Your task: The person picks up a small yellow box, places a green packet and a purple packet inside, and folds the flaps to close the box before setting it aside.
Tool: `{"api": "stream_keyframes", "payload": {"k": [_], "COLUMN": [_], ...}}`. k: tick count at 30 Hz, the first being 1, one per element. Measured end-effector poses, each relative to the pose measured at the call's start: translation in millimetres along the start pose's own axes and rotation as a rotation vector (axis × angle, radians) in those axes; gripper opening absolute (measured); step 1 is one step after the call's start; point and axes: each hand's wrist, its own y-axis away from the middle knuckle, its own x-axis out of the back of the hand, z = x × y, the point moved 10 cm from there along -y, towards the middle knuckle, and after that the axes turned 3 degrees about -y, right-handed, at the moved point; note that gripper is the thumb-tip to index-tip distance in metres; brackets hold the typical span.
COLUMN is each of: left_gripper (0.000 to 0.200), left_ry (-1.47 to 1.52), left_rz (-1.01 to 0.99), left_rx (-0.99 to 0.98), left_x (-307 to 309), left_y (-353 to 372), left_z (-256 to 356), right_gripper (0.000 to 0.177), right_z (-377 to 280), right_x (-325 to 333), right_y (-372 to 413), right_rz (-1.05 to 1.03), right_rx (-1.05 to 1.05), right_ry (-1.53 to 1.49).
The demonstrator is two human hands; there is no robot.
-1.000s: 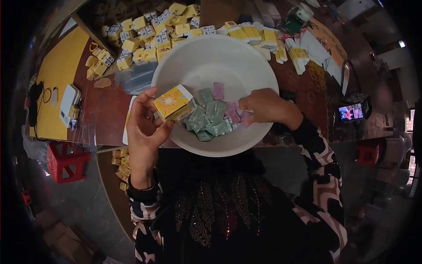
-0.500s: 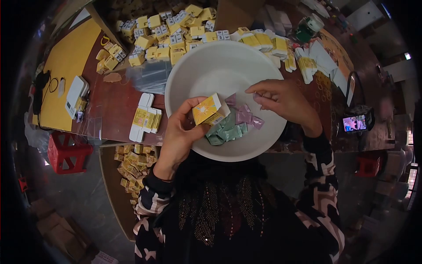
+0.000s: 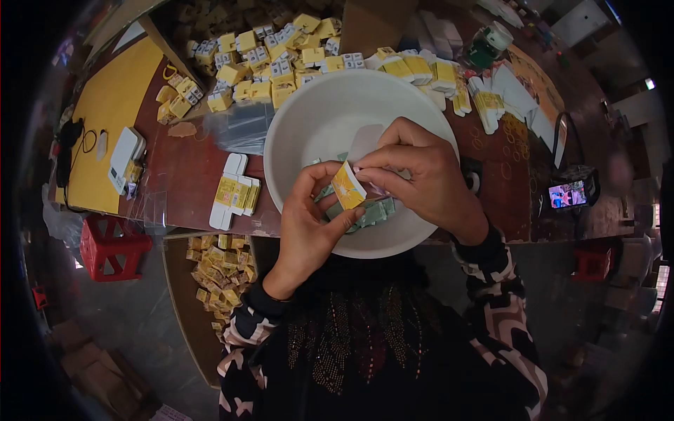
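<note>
My left hand (image 3: 314, 217) holds a small yellow box (image 3: 345, 188) over the large white basin (image 3: 295, 116), its open end turned toward my right. Fingers and thumb of my right hand (image 3: 425, 179) are pinched together at that opening on a purple packet (image 3: 357, 169), of which only a sliver shows. How far the packet is inside the box cannot be made out. Below my hands, green packets (image 3: 375, 215) lie in the basin, partly covered by the box and fingers. Most of the purple packets there are hidden behind my right hand.
Folded-flat yellow-and-white cartons (image 3: 235, 193) lie left of the basin, near clear plastic bags (image 3: 242, 130). Many small boxes (image 3: 281, 67) are heaped behind it. A carton of yellow packs (image 3: 223, 270) stands below the table edge. A phone-like screen (image 3: 567, 195) is at right.
My right hand has moved left and down with the purple packet to the box's opening. My left hand has shifted slightly right and turned the box.
</note>
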Motion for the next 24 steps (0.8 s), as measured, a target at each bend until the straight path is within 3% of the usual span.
{"api": "stream_keyframes", "payload": {"k": [1,5,7,8,10,11,13,16,20,24], "left_gripper": [0.06,0.068,0.068,0.068,0.065,0.062,0.057,0.051,0.048,0.041], "left_ry": [0.012,-0.033,-0.04,-0.048,-0.057,-0.064,-0.008,0.056,0.013,0.066], "left_rz": [0.008,0.052,0.051,0.047,0.021,-0.005,-0.024,-0.075,-0.148,-0.175], "left_rx": [-0.042,-0.191,-0.188,-0.182,-0.197,-0.21,-0.211,-0.214,-0.211,-0.219], "left_x": [-1.4,0.3,2.6,3.7,3.6,0.8,-5.0,-10.3,-14.9,-14.0], "left_y": [0.9,3.6,6.7,8.7,9.8,9.3,8.8,9.3,11.9,13.6], "left_z": [3.6,24.8,27.3,27.2,25.5,25.7,30.5,32.0,34.8,33.8], "right_gripper": [0.021,0.016,0.029,0.029,0.046,0.046,0.062,0.063,0.059,0.047], "right_z": [-5.6,-9.5,-8.3,-3.4,7.7,9.9,10.9,13.7,25.7,1.7], "right_x": [-0.1,-1.8,36.1,36.8,37.9,30.2,-3.7,-34.3,-38.7,-25.6], "right_y": [0.7,4.1,5.5,7.5,14.6,17.9,22.8,28.9,32.6,20.9], "right_rz": [0.016,-0.093,0.136,0.136,0.18,0.183,0.085,-0.069,-0.134,-0.061], "right_rx": [0.088,0.039,-0.018,-0.016,0.08,0.082,0.013,-0.137,-0.147,0.182], "right_ry": [0.06,0.191,-0.048,-0.049,-0.401,-0.398,-0.578,-0.658,-0.569,-0.32]}}
